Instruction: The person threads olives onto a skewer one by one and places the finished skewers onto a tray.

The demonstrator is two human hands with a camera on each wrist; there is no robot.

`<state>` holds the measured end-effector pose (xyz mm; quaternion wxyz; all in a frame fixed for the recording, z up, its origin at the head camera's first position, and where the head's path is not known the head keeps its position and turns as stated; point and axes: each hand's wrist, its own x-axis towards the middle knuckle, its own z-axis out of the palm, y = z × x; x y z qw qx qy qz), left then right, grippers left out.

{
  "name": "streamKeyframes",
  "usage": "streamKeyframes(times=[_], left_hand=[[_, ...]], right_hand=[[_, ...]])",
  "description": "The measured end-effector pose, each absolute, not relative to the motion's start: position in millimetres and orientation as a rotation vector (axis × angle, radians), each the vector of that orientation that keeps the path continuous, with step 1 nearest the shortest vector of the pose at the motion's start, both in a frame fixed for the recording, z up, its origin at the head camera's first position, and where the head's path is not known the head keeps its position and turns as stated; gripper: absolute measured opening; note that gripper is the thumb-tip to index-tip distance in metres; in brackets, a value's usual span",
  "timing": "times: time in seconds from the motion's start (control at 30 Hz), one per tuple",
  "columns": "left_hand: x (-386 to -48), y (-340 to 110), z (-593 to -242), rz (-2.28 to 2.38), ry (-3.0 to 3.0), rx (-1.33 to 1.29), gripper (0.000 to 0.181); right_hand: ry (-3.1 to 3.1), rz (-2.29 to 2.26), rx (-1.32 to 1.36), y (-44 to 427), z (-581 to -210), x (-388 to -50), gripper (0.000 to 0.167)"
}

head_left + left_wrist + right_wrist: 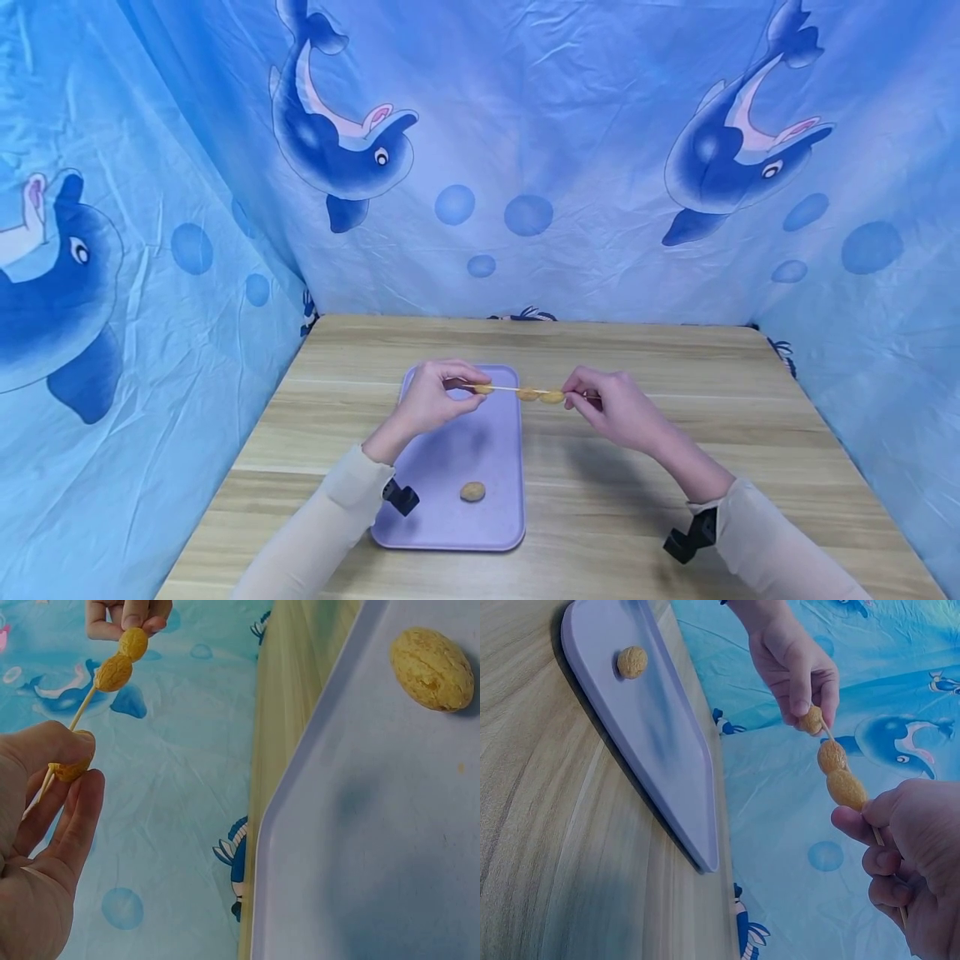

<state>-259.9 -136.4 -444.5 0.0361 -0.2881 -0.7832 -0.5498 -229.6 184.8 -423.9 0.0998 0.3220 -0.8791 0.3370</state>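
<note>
- One thin stick stretches from hand to hand in the head view, raised over the table and partly over the tray.
- Two pieces seem to be done: the middle piece and the right piece sit on the stick and touch each other, just beside the right hand.
- The left piece is pinched by the left hand; a bare length of stick separates it from the middle piece, so its placing looks begun but not finished.
- The loose piece lies alone on the tray, in the near part; it is not on the stick, and probably it is what is left.
- In the left wrist view, the left thumb and fingertips are clamped on the left piece from two sides. Some stick shows beyond it too, therefore the stick seems to pass through, although the fingers cover this place and one cannot be fully sure.
- The same view shows the loose piece on the tray, apart from both hands.
- In the right wrist view, the right fingers are curled around the stick, with thumb and forefinger together at the end of the right piece.
- This view shows also the order along the stick: right piece and middle piece in contact, then the bare gap, then the left piece.
</note>
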Motion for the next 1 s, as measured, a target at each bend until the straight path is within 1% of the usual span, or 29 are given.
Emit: streamKeyframes(times=[0.17,0.27,0.4,0.5,0.73,1.0], left_hand=[[-261,-138,-446,-1.760,-2.403,-0.871,0.025],[-262,-140,-450,-1.926,-2.344,-0.862,0.025],[-263,-143,-453,-2.181,-2.236,-0.827,0.030],[-263,-142,-454,-2.267,-2.216,-0.780,0.034],[-266,-141,-458,-2.311,-2.233,-0.718,0.037],[-268,-139,-457,-2.312,-2.245,-0.684,0.037]], right_hand=[[-2.583,0.995,0.956,185,-425,-230,0.010],[-2.576,1.017,0.960,186,-424,-229,0.010],[-2.577,1.043,0.957,186,-421,-227,0.011],[-2.587,1.040,0.950,185,-420,-227,0.011],[-2.596,1.028,0.947,185,-418,-228,0.010],[-2.581,1.018,0.957,186,-418,-230,0.010]])
